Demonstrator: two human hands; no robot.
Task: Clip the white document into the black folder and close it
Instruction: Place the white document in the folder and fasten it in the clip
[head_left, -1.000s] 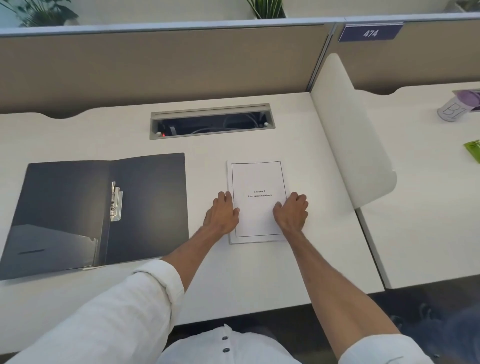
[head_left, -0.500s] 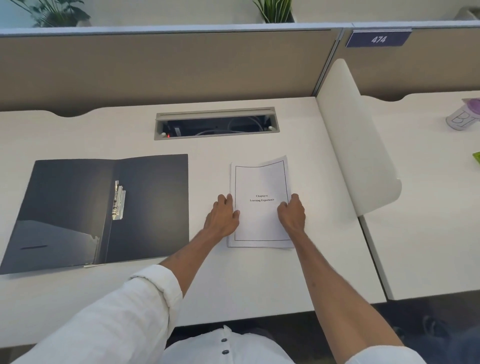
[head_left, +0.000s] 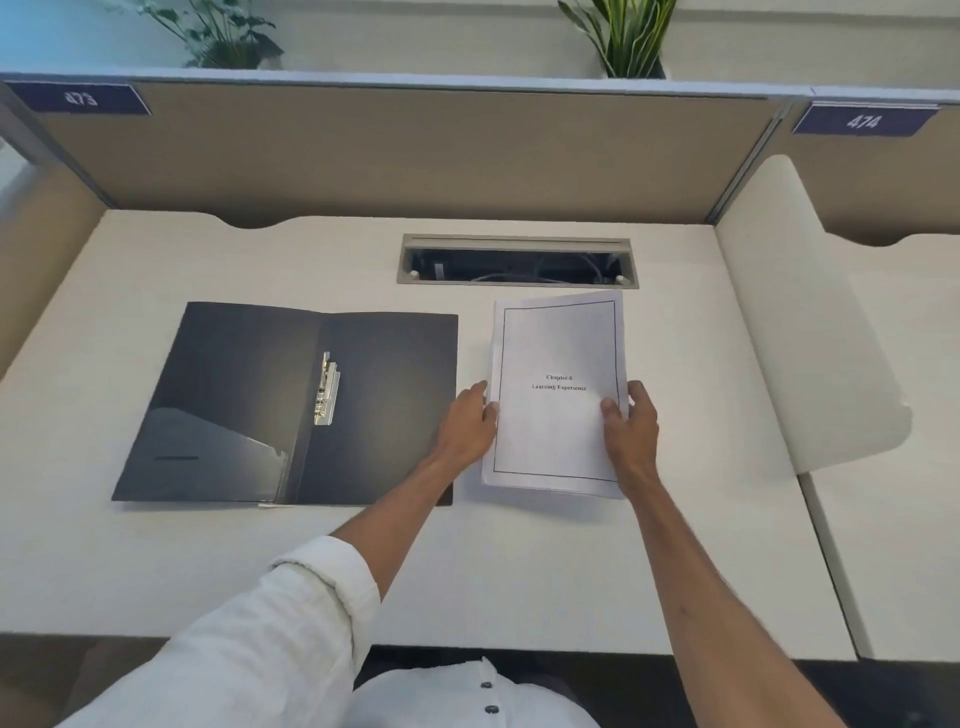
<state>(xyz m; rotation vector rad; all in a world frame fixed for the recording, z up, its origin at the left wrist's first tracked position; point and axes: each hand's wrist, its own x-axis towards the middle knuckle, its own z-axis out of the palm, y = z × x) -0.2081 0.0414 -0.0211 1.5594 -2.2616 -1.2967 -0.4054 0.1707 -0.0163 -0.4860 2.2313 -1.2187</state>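
Now both hands grip the white document beside the open black folder.

Leftmost on the pale desk (head_left: 156, 561) lies the black plastic folder (head_left: 249, 405), spread open and flat, with a silver metal clip (head_left: 326, 388) running along its spine and a slanted inner pocket on its left flap. Just right of the folder's edge, the left hand (head_left: 467, 427), with a rolled white sleeve (head_left: 291, 618) on its arm, is closed on the left side of the stapled white paper document (head_left: 555, 415). This document carries a black border and a printed title, and its far corners lift and curl off the desk. The right hand (head_left: 631, 434) pinches the document's right edge, thumb on top. Behind the document sits a grey rectangular cable slot (head_left: 517, 260) set into the desk.
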